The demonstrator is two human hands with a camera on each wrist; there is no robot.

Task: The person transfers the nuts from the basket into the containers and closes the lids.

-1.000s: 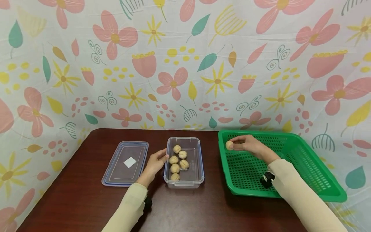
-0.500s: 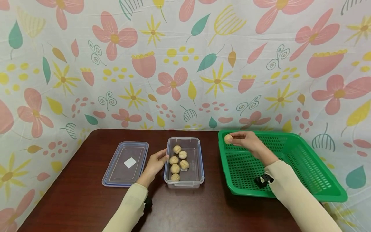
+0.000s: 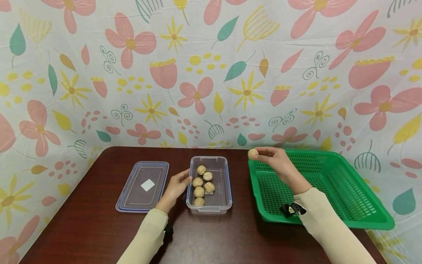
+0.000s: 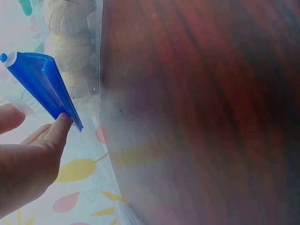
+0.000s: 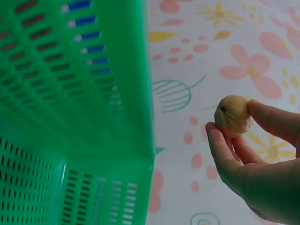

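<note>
A walnut (image 3: 252, 153) is pinched between the thumb and fingertips of my right hand (image 3: 280, 165), above the far left corner of the green basket (image 3: 257, 190). In the right wrist view the walnut (image 5: 233, 116) is held apart from the basket wall (image 5: 136, 93). My left hand (image 3: 176, 187) holds the left side of the clear plastic container (image 3: 221, 209), thumb at its rim. The left wrist view shows those fingers (image 4: 58, 133) at a blue latch flap (image 4: 42, 82) that hangs outward. Several walnuts (image 3: 199, 191) lie inside the container, mostly along its left half.
A clear lid with a blue seal (image 3: 136, 194) and a white label lies flat left of the container. All stand on a dark red-brown table (image 3: 240, 234). A flowered cloth (image 3: 211, 73) hangs behind the table.
My right hand has moved left and slightly up with the walnut, from over the basket's inside to its far left corner. The left hand and the container have stayed put.
</note>
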